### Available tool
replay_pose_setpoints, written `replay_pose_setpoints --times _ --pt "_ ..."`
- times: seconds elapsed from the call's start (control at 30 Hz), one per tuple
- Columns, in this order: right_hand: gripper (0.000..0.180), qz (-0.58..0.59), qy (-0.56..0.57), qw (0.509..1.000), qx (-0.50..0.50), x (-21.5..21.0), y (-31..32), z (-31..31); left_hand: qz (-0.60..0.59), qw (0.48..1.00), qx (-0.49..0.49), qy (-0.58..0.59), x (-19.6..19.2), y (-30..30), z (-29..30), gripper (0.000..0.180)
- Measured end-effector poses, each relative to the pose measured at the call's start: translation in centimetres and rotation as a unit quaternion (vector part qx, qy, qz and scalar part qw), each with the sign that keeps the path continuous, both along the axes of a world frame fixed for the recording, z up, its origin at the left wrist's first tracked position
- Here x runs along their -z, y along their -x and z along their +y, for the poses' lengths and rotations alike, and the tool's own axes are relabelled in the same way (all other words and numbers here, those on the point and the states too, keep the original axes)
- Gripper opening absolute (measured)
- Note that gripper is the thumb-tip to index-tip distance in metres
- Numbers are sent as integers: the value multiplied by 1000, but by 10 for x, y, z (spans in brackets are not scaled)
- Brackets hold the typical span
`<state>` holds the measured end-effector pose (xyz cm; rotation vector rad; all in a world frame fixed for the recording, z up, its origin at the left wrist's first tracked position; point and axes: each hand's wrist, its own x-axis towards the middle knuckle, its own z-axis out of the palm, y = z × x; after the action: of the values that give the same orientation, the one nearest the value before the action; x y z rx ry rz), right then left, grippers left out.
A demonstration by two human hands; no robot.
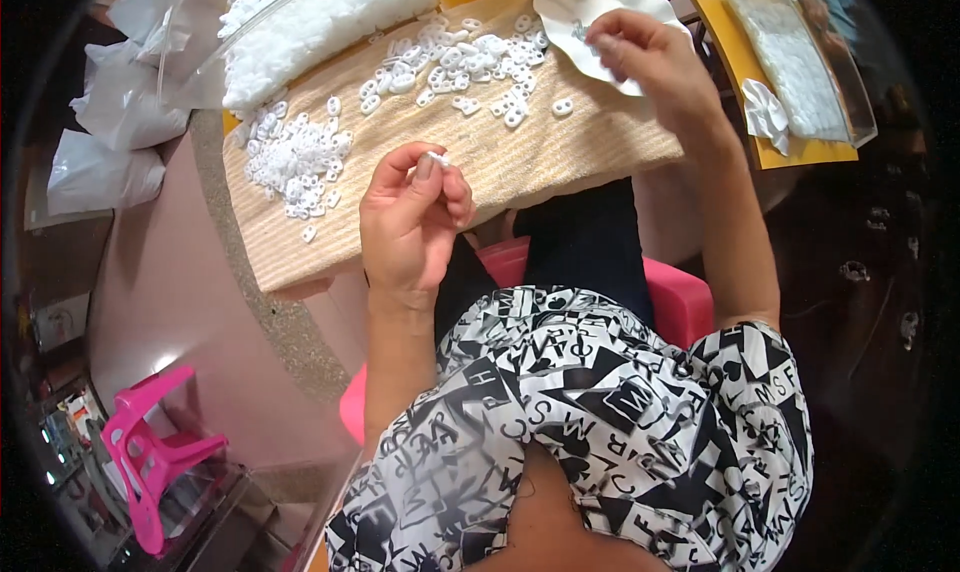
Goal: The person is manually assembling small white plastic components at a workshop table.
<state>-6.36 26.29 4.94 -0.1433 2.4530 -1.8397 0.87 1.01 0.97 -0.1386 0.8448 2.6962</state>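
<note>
Above the near edge of the cloth-covered table [400, 207], my left hand [408, 217] is closed, pinching a small white plastic piece [438, 159] between thumb and forefinger. My right hand [660, 67] hovers over a white wavy-rimmed dish [562, 4] at the table's far right. Its thumb and fingers are drawn together; whatever they hold is too small to make out. Tiny grey bits [579, 32] lie in the dish beside the fingertips. White two-holed plastic pieces [480, 57] are scattered across the far middle of the cloth, and a denser pile of smaller white pieces [295, 162] lies at left.
A clear bin [335, 32] heaped with white pieces stands at the far left. Another bin [795, 67] is on a yellow surface at right, beside crumpled white paper [766, 114]. Filled plastic bags [110, 172] sit at left. A pink stool [165, 452] stands at lower left.
</note>
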Motion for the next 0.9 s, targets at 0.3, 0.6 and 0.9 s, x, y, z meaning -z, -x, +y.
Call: replay_pose_setpoints --times 0.3,0.6,0.9 --pt "11 -93 251 963 17 5 -76 -75 43 998 20 31 -9 -14 15 20" --pt "10 -132 332 934 17 10 -90 -83 41 998 3 53 -5 -21 27 13" --pt "12 -154 267 951 3 13 -93 -79 32 996 6 87 -3 -24 29 15"
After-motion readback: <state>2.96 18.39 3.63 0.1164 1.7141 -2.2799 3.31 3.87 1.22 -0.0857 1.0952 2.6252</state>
